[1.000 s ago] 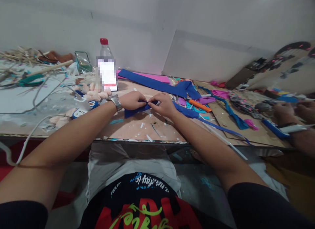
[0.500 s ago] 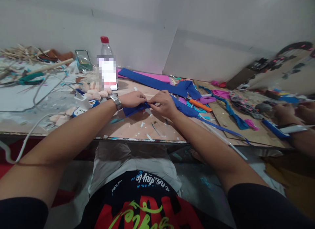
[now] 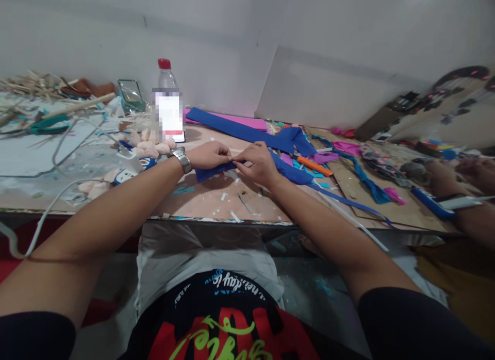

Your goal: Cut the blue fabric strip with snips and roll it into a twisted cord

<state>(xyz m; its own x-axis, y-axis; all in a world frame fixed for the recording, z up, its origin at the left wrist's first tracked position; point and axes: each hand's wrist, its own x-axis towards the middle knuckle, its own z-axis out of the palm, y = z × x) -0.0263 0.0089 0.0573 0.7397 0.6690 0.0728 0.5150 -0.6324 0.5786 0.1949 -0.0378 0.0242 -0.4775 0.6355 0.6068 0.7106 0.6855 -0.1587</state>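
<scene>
Both hands pinch the edge of a blue crepe-like strip (image 3: 209, 173) just above the table. My left hand (image 3: 209, 154), with a metal watch at its wrist, is closed on the strip's left part. Fingertips nearly touching it, my right hand (image 3: 257, 164) is closed on the same strip. More of the blue material (image 3: 296, 173) comes out to the right behind my right hand and narrows to a thin tail. Beyond the hands lies another long blue strip (image 3: 240, 129), partly over a pink one (image 3: 253, 123). The fold between my fingers is hidden.
A lit phone (image 3: 170, 115) leans against a red-capped bottle (image 3: 164, 64). An orange utility knife (image 3: 315, 166) lies right of my hands. Green-handled pliers (image 3: 48, 124), sticks and white cables are at left. Another person's hands (image 3: 444, 177) are at far right.
The blue strip's left end has shifted slightly to the right and lies more under my left hand. Both hands keep their pinch and have barely moved.
</scene>
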